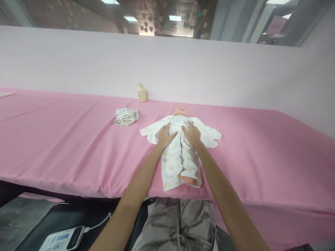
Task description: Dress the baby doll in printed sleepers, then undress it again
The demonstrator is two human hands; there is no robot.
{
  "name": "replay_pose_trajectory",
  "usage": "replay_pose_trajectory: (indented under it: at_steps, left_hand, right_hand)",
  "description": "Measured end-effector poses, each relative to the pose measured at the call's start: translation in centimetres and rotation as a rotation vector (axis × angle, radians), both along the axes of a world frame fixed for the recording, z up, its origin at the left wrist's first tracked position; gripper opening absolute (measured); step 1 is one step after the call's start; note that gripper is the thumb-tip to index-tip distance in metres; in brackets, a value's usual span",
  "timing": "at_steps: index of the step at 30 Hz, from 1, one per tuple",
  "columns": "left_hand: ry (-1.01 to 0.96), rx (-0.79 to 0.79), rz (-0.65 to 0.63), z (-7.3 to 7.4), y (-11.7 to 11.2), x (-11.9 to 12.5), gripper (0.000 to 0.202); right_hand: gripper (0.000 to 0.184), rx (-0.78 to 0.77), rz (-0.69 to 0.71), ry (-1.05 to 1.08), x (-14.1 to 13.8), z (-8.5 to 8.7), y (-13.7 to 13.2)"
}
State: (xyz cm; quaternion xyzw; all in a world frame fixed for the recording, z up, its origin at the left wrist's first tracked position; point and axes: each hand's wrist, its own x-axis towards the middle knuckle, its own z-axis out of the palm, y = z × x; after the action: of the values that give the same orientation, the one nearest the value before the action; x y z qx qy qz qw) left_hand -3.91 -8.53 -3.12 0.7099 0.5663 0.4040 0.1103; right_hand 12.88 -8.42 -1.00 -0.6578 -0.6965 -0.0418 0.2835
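A baby doll (180, 111) lies face up on the pink-covered table, head toward the wall. It wears a white long-sleeved top (206, 131) with the sleeves spread out sideways, and white printed trousers (171, 165). At the hem of the right-side trouser leg, a bare foot (188, 180) shows; the other foot is hidden in the cloth. My left hand (165, 136) rests on the left side of the doll's waist, thumb stretched inward. On the opposite side, my right hand (192, 134) lies on the waist with fingers apart. Neither hand visibly grasps the cloth.
A folded pale cloth (126, 116) sits left of the doll. Behind it, a cream pump bottle (142, 93) stands against the white wall (104, 66). The pink table cover (78, 139) hangs over the near edge. A white device with a cable (64, 240) is at lower left.
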Motion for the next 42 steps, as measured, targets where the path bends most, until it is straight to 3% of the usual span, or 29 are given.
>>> replay_pose_trajectory:
  at_steps: [5,12,16,19,22,24,27,29,33,37,40,42]
  left_hand:
    - [0.195,0.005,0.028,0.8,-1.2,0.0,0.055]
    - [0.488,0.069,-0.023,1.6,-4.2,-0.8,0.02]
    - [0.576,0.131,-0.199,1.3,-6.4,-1.2,0.022]
    - [0.505,0.061,-0.272,0.9,-7.7,-1.8,0.022]
    - [0.3,-0.053,-0.332,0.8,-8.9,-2.9,0.019]
    - [0.166,-0.175,-0.398,1.0,-9.7,-3.8,0.035]
    - [0.081,-0.308,-0.43,1.5,-10.4,-4.6,0.066]
    - [0.107,-0.313,-0.415,1.9,-10.4,-4.4,0.067]
    - [0.25,-0.204,-0.358,2.2,-10.4,-2.5,0.05]
    - [0.283,-0.159,-0.248,2.2,-12.3,-0.7,0.031]
    - [0.193,-0.225,-0.178,2.1,-14.7,-0.9,0.044]
    - [0.153,-0.271,-0.237,1.8,-16.4,-1.5,0.066]
  right_hand:
    - [0.039,0.113,0.004,-0.127,-0.3,-1.5,-3.2]
    - [0.023,0.041,0.018,-0.178,1.0,-1.6,-8.7]
    - [0.018,0.055,0.105,-0.187,1.3,-1.6,-9.2]
    - [0.022,0.104,0.176,-0.141,1.4,-2.1,-8.8]
    - [0.025,0.09,0.248,-0.075,2.0,-2.8,-8.9]
    - [0.024,0.083,0.31,-0.005,2.6,-3.2,-9.3]
    - [0.04,0.069,0.353,0.094,3.3,-3.6,-10.0]
    - [0.043,0.052,0.313,0.13,3.2,-3.7,-10.2]
    - [0.025,0.025,0.154,0.106,2.1,-3.3,-10.4]
    - [0.014,-0.035,0.128,0.032,1.3,-2.2,-11.5]
    - [0.02,-0.128,0.2,0.113,1.8,-1.1,-13.0]
    - [0.042,-0.198,0.288,0.174,2.5,-0.7,-14.5]
